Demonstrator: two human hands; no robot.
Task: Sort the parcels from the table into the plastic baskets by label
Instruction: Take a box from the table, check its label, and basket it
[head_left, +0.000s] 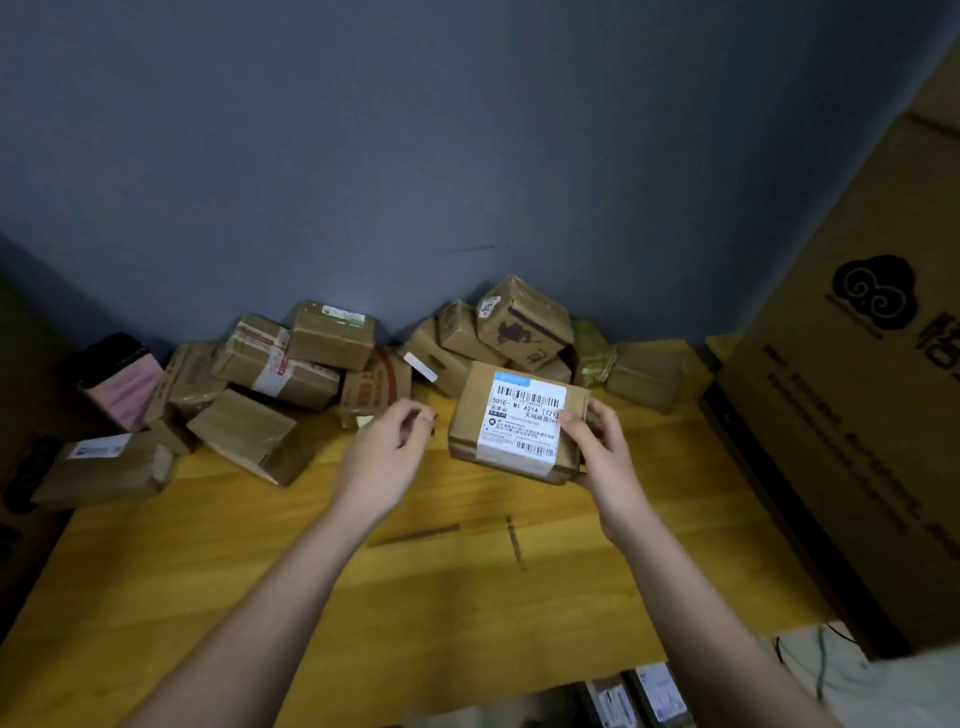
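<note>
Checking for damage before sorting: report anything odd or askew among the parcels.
The parcels lie in a jumbled heap against the wall, several tilted. One has a white label peeling away at one end. The parcel gripped by the right hand looks intact.

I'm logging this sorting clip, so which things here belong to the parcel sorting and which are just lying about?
Job:
- labelled parcel, held by the right hand
- left hand, free beside it
- parcel pile along the wall
- wooden table

Lying about:
- large printed carton on the right
- cables by the table's near right corner
</note>
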